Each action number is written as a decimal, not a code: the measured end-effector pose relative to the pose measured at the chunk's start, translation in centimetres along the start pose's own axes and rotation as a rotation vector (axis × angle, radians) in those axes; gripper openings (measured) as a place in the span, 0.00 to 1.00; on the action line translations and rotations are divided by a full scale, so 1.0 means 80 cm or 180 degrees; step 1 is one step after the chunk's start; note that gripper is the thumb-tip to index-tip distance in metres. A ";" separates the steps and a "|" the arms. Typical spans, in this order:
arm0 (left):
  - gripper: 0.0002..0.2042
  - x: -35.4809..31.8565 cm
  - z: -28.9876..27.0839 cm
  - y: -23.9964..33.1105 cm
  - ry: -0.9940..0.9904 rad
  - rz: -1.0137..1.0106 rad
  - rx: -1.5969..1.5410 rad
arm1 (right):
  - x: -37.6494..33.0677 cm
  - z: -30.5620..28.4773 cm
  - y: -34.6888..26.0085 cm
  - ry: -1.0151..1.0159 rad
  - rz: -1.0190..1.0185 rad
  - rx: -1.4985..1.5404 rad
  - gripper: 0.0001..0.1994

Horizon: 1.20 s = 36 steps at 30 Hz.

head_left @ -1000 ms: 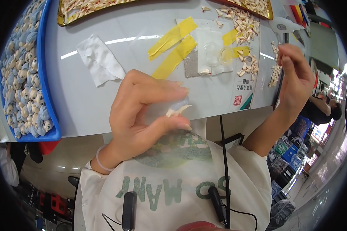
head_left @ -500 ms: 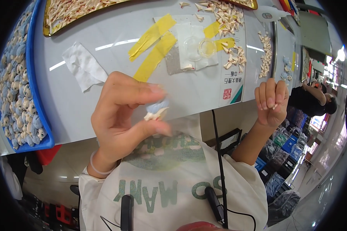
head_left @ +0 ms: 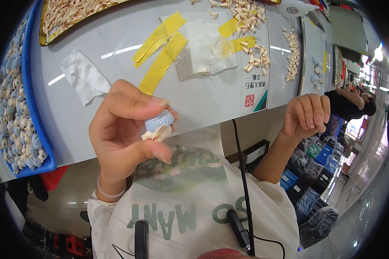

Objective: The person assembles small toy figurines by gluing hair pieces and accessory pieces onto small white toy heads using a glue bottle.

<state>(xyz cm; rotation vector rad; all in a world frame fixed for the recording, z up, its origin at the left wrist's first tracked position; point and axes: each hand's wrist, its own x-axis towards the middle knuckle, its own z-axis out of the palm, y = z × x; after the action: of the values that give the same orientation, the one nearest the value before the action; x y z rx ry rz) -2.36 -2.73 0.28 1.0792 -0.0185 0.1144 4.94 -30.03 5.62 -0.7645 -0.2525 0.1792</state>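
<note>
My left hand (head_left: 116, 121) is closed in a pinch around a small figurine piece (head_left: 160, 122), held above the table's front edge. Its upper part is pale blue with moulded ridges; the lower part is cream with small red marks. Thumb below and fingers above grip it. My right hand (head_left: 307, 113) is raised at the right, past the table's front edge, its fingers curled and pressed together; anything in them is hidden. Beyond the left hand lie a folded white cloth (head_left: 85, 77) and strips of yellow tape (head_left: 163, 64).
A blue bin (head_left: 46, 149) of blue-and-cream pieces stands at the left. Small cream pointed parts fill a gold tray (head_left: 43, 32) and lie in a pile (head_left: 251, 19). Clear round dishes (head_left: 207, 48) rest on a white sheet. A black cable (head_left: 243, 172) hangs in front of me.
My left hand has moved slightly left with the figurine piece, which is turned and shows more of its blue side. The right hand has tipped over, so its fingertips point lower.
</note>
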 end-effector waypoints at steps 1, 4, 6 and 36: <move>0.27 0.000 0.000 0.000 -0.0006 0.0014 -0.0030 | 0.000 0.000 0.002 -0.0061 0.0053 0.0112 0.14; 0.26 -0.001 -0.001 -0.002 -0.0018 0.0044 -0.0066 | 0.005 0.001 0.011 -0.0229 0.0101 0.0207 0.12; 0.26 -0.001 -0.003 -0.004 -0.0018 0.0056 -0.0069 | 0.008 0.002 0.013 -0.0331 0.0102 0.0194 0.11; 0.20 0.006 0.003 0.000 0.0251 -0.0128 -0.0440 | 0.104 0.082 0.077 -0.1721 -0.0297 -0.5578 0.05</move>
<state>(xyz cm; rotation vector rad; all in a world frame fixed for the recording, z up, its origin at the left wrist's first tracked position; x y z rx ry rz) -1.89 -2.91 0.39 0.9358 0.0656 0.1176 10.56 -19.27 7.19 -2.4371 -1.0070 0.0267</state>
